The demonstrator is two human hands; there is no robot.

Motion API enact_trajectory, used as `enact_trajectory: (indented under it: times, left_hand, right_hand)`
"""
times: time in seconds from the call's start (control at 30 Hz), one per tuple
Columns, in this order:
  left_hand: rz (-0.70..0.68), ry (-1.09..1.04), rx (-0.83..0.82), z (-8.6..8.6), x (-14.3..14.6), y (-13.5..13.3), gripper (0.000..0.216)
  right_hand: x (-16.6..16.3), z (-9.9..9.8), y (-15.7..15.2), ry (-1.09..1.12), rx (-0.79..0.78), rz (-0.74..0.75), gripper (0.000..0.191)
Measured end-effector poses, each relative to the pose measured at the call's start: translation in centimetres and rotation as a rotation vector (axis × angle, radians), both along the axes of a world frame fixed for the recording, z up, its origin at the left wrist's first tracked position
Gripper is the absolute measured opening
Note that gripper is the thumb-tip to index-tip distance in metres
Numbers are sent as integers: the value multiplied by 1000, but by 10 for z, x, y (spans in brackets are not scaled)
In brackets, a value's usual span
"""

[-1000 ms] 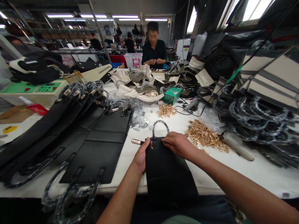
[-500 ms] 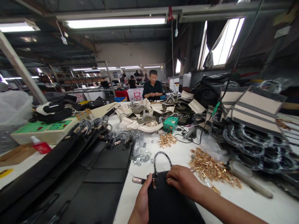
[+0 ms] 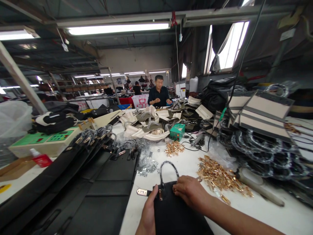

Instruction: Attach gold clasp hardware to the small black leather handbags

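A black handbag panel (image 3: 179,213) lies before me with its wrapped loop handle (image 3: 168,163) pointing away. My left hand (image 3: 148,212) grips the panel's left edge, the thumb beside a gold fitting (image 3: 160,195) at the handle's left foot. From that side a black strap with a gold plate (image 3: 141,192) sticks out. At the handle's right foot, my right hand (image 3: 192,192) is closed, its fingertips pinching a small gold metal fitting (image 3: 174,189) that is mostly hidden.
Loose gold fittings (image 3: 217,174) lie in a pile to the right, by a grey-handled tool (image 3: 261,189). Black bag panels (image 3: 105,182) are stacked left. A green box (image 3: 177,131) with a cable stands ahead. Stacked pieces (image 3: 264,111) rise right; a co-worker (image 3: 158,93) sits opposite.
The view has shifted slightly. Both my hands keep almost the same hold on the bag panel and fitting. The co-worker's hands have moved apart.
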State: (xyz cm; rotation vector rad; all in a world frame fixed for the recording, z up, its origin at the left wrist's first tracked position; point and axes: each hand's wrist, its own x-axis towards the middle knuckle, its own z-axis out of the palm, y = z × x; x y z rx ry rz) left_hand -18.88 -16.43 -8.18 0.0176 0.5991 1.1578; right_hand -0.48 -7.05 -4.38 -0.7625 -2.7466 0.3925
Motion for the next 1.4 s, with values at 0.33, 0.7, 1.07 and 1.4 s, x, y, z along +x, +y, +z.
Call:
enact_trajectory:
  times: [0.33,0.7,1.07,1.4]
  left_hand:
    - [81,43,-4,8,16,-4,60]
    - [12,41,-36,5,10,0,66]
    - [18,14,15,-1,10,2,69]
    - [79,84,-12,-5,12,1,67]
  right_hand:
    - [-5,14,-6,-85,-34,-74,13]
    - [0,12,6,-125,-33,-18,18]
    - [3,8,7,-121,6,59,23]
    - [-9,5,8,-106,61,104,5]
